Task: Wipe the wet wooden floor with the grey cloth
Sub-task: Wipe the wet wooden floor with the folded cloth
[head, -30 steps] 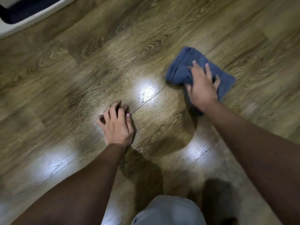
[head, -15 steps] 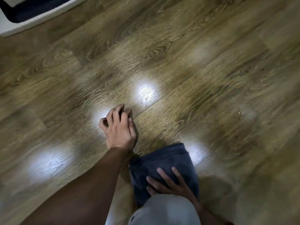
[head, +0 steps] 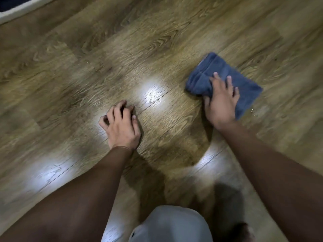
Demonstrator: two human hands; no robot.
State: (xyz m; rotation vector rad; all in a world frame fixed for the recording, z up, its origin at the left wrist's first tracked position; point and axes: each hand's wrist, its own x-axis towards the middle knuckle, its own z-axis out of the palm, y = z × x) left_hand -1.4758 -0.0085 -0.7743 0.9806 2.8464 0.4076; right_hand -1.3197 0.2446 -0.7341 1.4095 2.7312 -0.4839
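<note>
1. Now my right hand (head: 221, 103) lies flat on the grey cloth (head: 225, 81), fingers straight and spread, pressing it down onto the wooden floor (head: 157, 41).
2. The cloth is folded into a thick pad and sits to the right of the middle, far from my body, its near corner hidden under my palm.
3. My left hand (head: 122, 126) rests on bare floor, well apart from the cloth, propped on bent fingertips and holding nothing.
4. Bright patches of reflected light (head: 153, 91) shine on the planks between my hands and beside my left forearm.
5. A few small drops (head: 252, 111) glint on the floor just beside the cloth's right edge.
6. My knee (head: 171, 224), in light fabric, shows at the bottom edge.
</note>
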